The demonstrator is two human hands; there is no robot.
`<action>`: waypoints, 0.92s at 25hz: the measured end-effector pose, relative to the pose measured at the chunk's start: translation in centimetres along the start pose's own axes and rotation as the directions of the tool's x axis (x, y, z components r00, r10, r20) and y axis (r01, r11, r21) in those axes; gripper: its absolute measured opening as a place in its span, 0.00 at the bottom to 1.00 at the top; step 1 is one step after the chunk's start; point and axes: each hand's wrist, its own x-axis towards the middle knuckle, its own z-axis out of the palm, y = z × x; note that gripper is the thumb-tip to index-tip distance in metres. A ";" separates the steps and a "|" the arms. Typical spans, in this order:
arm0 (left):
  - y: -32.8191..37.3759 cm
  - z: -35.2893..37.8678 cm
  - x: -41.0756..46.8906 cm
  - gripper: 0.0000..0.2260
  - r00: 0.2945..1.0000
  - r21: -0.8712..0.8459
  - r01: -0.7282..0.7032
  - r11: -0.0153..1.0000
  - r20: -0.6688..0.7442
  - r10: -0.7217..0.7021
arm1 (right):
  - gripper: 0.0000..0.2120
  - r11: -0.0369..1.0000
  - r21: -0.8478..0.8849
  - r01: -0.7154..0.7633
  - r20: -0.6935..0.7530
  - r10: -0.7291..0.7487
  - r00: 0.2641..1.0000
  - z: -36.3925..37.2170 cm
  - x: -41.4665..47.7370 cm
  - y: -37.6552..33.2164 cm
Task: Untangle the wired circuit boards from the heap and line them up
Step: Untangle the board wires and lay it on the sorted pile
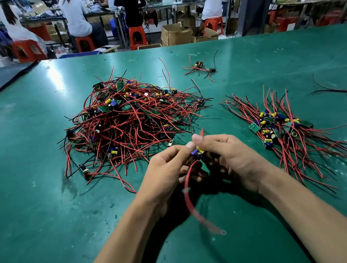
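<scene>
One circuit board [196, 154] sits pinched between left fingers [183, 150] and right fingers [198, 139].

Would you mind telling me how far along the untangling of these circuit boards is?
Done: a batch of boards lies lined up on the right. In hand: the left hand and right hand pinch one board, its red wire hanging down. Left: the big tangled heap, much larger than the batch, plus a small cluster beyond it. Probably under halfway.

board [196, 153]: red wire dangling, pinched between my left hand [169, 170] and right hand [227, 157] | heap [130, 119]: tangled, beyond left hand | row [278, 125]: right of right hand
</scene>
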 end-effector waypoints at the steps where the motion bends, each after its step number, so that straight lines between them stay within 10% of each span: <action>1: -0.1 0.1 -0.1 0.11 1.000 0.005 0.001 1.000 0.002 -0.001 | 0.20 0.999 -0.023 0.030 -0.028 -0.031 0.999 -0.1 0.1 0.0; 12: -0.5 -0.2 -0.3 0.13 0.997 0.034 -0.051 0.998 0.062 0.048 | 0.05 0.975 0.222 0.006 -0.005 -0.005 1.000 0.2 -0.2 0.0; 23: -0.4 -0.2 -0.3 0.09 0.990 0.104 -0.010 0.995 0.139 -0.004 | 0.10 0.998 -0.005 0.059 -0.166 -0.059 0.984 -1.3 0.1 -0.2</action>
